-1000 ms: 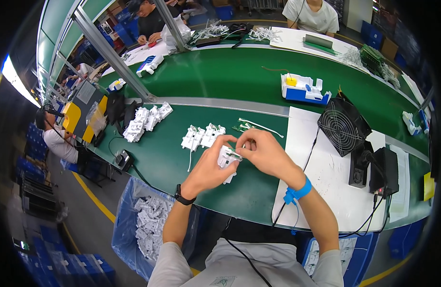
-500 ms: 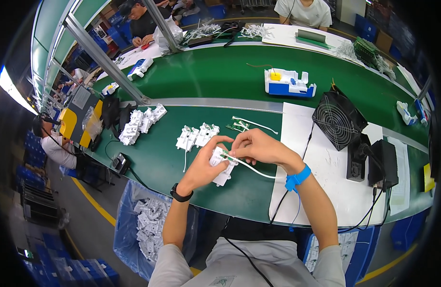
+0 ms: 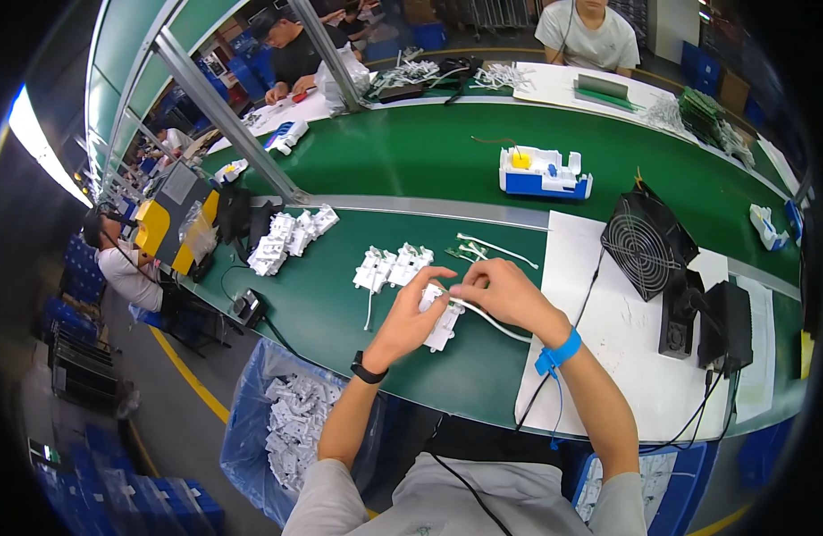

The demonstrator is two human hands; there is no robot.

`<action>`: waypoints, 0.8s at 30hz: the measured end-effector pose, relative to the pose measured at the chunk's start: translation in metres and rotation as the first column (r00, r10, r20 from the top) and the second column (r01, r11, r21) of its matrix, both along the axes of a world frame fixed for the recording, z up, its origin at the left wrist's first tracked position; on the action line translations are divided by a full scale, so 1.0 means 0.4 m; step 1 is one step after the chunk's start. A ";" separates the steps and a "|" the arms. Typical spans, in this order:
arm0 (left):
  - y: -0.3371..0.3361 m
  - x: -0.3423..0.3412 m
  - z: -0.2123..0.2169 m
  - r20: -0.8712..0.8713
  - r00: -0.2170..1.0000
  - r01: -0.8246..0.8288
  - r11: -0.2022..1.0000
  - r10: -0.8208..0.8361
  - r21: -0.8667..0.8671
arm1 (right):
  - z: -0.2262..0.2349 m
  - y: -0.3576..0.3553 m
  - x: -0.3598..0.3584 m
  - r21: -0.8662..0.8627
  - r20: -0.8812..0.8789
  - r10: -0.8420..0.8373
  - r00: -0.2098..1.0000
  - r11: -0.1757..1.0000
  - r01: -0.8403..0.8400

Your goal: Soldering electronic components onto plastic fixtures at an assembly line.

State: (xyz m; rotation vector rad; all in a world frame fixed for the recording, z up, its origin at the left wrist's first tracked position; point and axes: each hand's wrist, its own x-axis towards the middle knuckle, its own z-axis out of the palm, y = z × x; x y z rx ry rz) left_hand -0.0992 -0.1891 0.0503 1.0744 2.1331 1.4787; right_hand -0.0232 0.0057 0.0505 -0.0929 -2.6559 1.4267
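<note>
Centrally, the left hand (image 3: 410,314) grips the white plastic part (image 3: 444,323) from its left; the right hand (image 3: 496,292) pinches the white cable (image 3: 499,323) trailing lower right

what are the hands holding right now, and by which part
The left hand grips a white plastic part at its upper end. The right hand pinches a white cable near the end that meets the part.

Bright, even overhead light, sharp centre, soft shadows; fisheye bending and dark vignette at edges.
</note>
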 end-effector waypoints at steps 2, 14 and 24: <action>0.008 -0.012 -0.016 -0.202 0.970 -0.118 0.990 0.131 0.077 | 0.023 -0.017 0.004 -0.283 0.143 -0.096 0.985 0.950 0.133; 0.239 0.043 0.052 0.286 0.958 -0.085 0.944 -0.011 0.319 | 0.110 -0.113 0.193 0.626 -0.236 -0.213 0.948 0.713 0.316; 0.376 0.173 -0.035 0.286 0.863 0.440 0.898 -0.416 -0.023 | -0.008 0.101 0.593 -0.102 -0.093 -0.775 0.625 0.632 0.768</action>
